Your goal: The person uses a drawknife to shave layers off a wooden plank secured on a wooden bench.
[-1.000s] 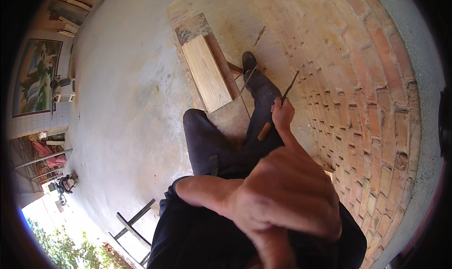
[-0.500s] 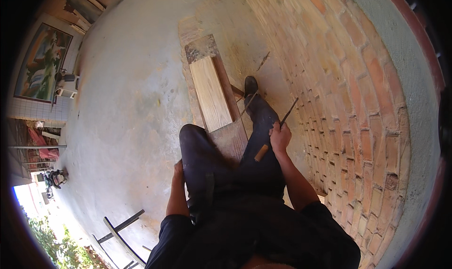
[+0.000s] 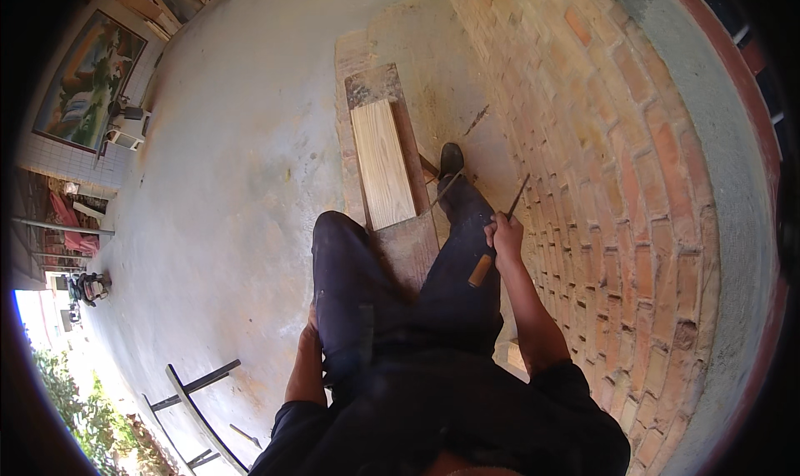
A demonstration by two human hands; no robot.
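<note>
My right hand (image 3: 507,232), over my right thigh, is closed round the middle of a slim tool with a light wooden handle (image 3: 481,270). Its thin dark shaft (image 3: 520,194) points forward and right; whether it is a file or a chisel I cannot make out. My left hand (image 3: 312,319) rests beside my left thigh, its fingers hidden behind the leg. In front of my knees, a pale wooden board (image 3: 384,164) with clear grain lies flat along a worn wooden bench (image 3: 417,247). Neither hand touches the board.
A brick wall (image 3: 617,201) runs along the right side. Sawdust covers the bench's far end (image 3: 375,84). By my right shoe (image 3: 451,157) a thin strip slants up beside the bench. A dark metal frame (image 3: 196,409) lies at the lower left on the concrete floor (image 3: 242,167).
The whole view has shifted slightly, so the bench and board appear further right. My right hand still grips the tool above the thigh, with the fingers turned a little. My left hand sits slightly lower.
</note>
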